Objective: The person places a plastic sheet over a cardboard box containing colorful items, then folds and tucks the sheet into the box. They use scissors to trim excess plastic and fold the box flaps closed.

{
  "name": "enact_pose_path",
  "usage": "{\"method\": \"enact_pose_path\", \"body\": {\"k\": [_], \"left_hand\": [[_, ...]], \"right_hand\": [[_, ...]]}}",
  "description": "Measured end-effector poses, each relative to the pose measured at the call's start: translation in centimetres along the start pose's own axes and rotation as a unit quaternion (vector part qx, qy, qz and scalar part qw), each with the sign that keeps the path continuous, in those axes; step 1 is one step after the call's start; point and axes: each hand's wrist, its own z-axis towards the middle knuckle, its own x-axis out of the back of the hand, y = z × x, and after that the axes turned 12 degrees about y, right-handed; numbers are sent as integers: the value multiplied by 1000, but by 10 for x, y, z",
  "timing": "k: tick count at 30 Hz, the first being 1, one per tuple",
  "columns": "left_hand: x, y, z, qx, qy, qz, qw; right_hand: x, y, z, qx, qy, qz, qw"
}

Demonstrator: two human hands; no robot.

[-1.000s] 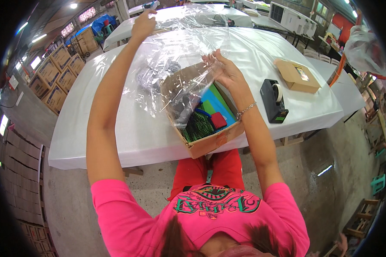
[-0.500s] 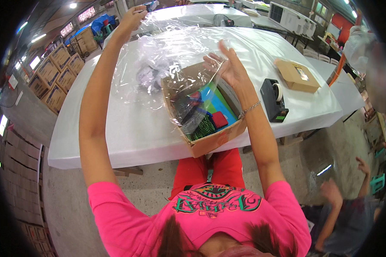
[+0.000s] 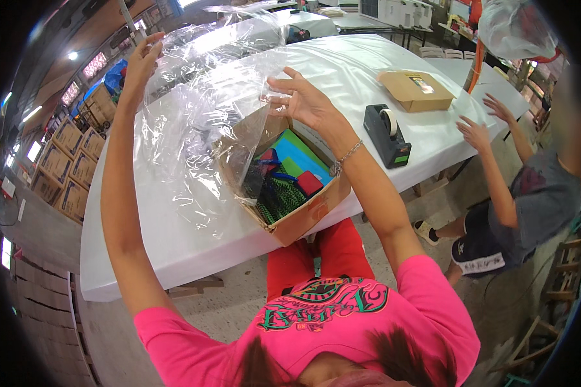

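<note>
Table [image 3: 168, 251], one, draped in shiny white cloth [image 3: 348, 64], centre of frame. On it: open cardboard box [image 3: 310, 214], middle, at the near edge; clear plastic sheet [image 3: 181, 142], crinkled, left of centre, partly raised; black tape dispenser [image 3: 384, 138], right of centre; closed flat brown carton [image 3: 431, 95], upper right.

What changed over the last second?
The left hand moved left, and the clear, crinkled plastic film spread further left with it. The camera view swung. A co-worker in a dark grey shirt came further into view at right. Unchanged: right hand at the film's edge, open brown cardboard carton, black tape dispenser, flat brown cardboard box.
</note>
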Motion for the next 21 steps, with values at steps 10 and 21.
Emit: {"method": "enact_pose_path", "body": {"k": [10, 21], "left_hand": [[-1, 29, -15, 51, -137, 22, 989], [19, 0, 16, -167, -117, -63, 977]], "right_hand": [[10, -17, -11, -44, -33, -6, 998], [28, -15, -2, 71, 1, -296, 953]]}}
